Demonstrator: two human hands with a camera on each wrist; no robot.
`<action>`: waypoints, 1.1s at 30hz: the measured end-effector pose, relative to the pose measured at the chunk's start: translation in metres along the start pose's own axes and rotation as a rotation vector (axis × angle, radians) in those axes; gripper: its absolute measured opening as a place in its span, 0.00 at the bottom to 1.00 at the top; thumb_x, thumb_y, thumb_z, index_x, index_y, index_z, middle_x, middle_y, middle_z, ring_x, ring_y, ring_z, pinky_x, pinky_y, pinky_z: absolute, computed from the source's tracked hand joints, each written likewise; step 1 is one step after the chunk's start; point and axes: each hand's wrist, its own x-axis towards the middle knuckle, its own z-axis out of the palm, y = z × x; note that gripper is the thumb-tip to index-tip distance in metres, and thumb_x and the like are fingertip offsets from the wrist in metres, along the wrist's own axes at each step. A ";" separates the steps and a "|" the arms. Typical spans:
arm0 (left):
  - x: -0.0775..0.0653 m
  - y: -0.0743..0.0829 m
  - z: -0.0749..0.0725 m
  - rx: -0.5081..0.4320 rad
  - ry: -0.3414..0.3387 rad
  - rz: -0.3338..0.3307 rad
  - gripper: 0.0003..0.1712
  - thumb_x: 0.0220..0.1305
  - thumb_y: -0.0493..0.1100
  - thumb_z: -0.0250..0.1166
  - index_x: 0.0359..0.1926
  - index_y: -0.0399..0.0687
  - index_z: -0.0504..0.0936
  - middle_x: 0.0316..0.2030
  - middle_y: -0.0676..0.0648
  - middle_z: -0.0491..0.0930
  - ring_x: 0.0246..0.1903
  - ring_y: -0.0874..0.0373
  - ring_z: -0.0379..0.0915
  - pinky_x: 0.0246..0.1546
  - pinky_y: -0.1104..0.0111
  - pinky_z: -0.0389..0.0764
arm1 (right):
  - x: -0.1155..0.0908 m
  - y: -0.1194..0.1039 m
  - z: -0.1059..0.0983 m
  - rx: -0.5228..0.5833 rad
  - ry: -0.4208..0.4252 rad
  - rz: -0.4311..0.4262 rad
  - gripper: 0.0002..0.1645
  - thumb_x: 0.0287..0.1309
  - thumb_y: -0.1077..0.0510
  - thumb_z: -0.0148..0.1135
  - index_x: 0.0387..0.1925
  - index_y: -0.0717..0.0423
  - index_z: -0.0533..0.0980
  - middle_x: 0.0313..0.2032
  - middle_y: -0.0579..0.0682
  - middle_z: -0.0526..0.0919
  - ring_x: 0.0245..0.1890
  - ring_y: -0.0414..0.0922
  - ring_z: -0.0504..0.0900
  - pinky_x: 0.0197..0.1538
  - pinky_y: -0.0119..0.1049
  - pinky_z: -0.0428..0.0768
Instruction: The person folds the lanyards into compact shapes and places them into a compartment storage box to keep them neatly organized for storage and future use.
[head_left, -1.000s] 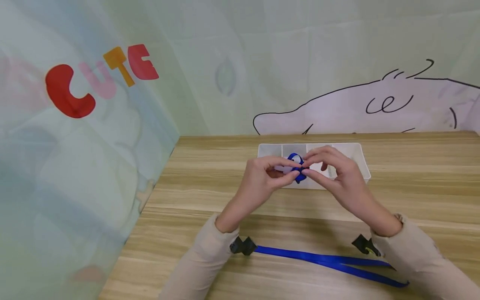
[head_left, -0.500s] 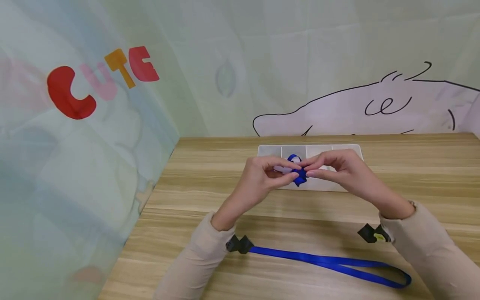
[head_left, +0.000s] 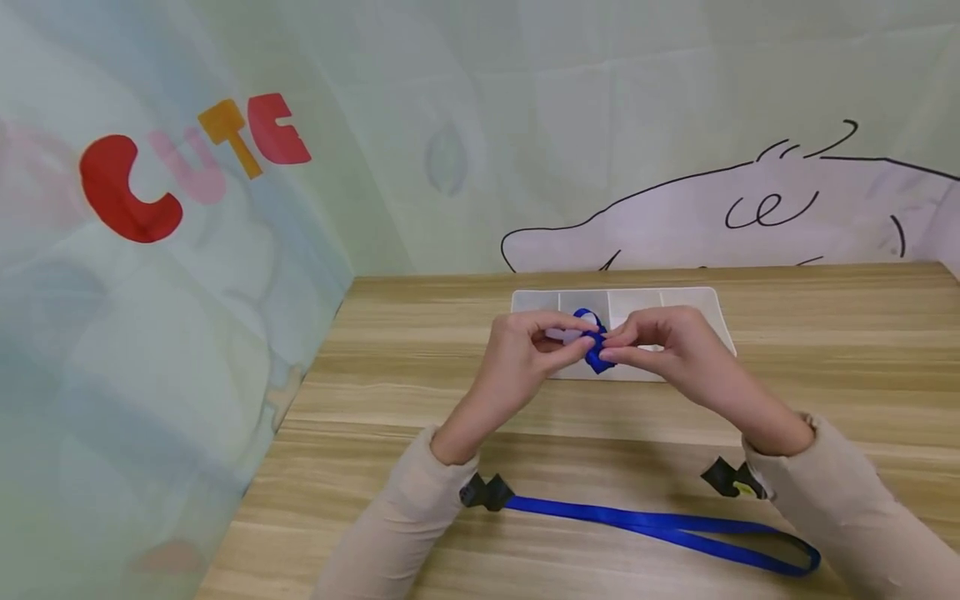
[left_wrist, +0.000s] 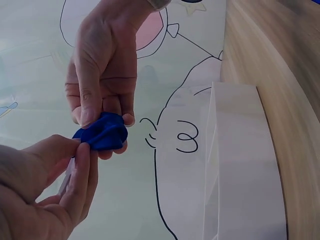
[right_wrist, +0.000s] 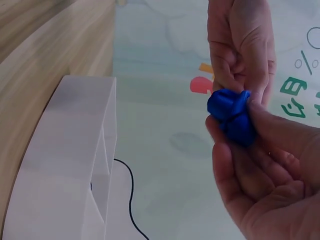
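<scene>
A small bundle of folded, twisted blue ribbon (head_left: 598,358) is held up between both hands over the white tray, with a loop standing at its far side. My left hand (head_left: 517,354) pinches its left side between thumb and fingers. From the right, my right hand (head_left: 675,340) pinches it with thumb and fingertips. The left wrist view shows the ribbon (left_wrist: 106,132) bunched, its folds partly covered by fingers. In the right wrist view the ribbon (right_wrist: 239,125) has a crease across its middle; whether it is knotted I cannot tell.
Behind the hands stands a white divided tray (head_left: 536,300) on the wooden table (head_left: 420,333). A long looped blue strap (head_left: 570,508) lies nearer the front. Dark angular pieces (head_left: 487,493) sit by the cuffs. Printed cloth walls (head_left: 420,125) border the back and left.
My right hand first draws slightly away to the right, then comes back to the ribbon with its fingers regripping. My left hand keeps its pinch almost unmoved.
</scene>
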 end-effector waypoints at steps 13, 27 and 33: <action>0.007 -0.001 0.002 0.087 -0.111 0.012 0.09 0.62 0.35 0.70 0.44 0.39 0.88 0.37 0.46 0.86 0.34 0.63 0.82 0.35 0.74 0.84 | 0.005 0.010 -0.002 0.126 -0.044 0.189 0.06 0.56 0.67 0.72 0.26 0.64 0.81 0.31 0.55 0.87 0.31 0.43 0.86 0.34 0.33 0.84; 0.017 -0.012 -0.001 0.114 -0.215 0.031 0.15 0.64 0.36 0.68 0.52 0.37 0.84 0.46 0.43 0.85 0.38 0.61 0.81 0.39 0.73 0.83 | 0.006 0.027 0.001 0.240 0.007 0.215 0.06 0.56 0.70 0.71 0.29 0.70 0.79 0.32 0.57 0.86 0.31 0.45 0.86 0.38 0.36 0.86; 0.019 -0.018 -0.001 0.057 -0.188 0.001 0.19 0.62 0.35 0.70 0.54 0.36 0.82 0.49 0.42 0.84 0.39 0.60 0.83 0.40 0.73 0.83 | 0.006 0.033 0.001 0.257 0.025 0.190 0.08 0.55 0.70 0.71 0.34 0.69 0.77 0.30 0.55 0.87 0.32 0.46 0.87 0.39 0.36 0.86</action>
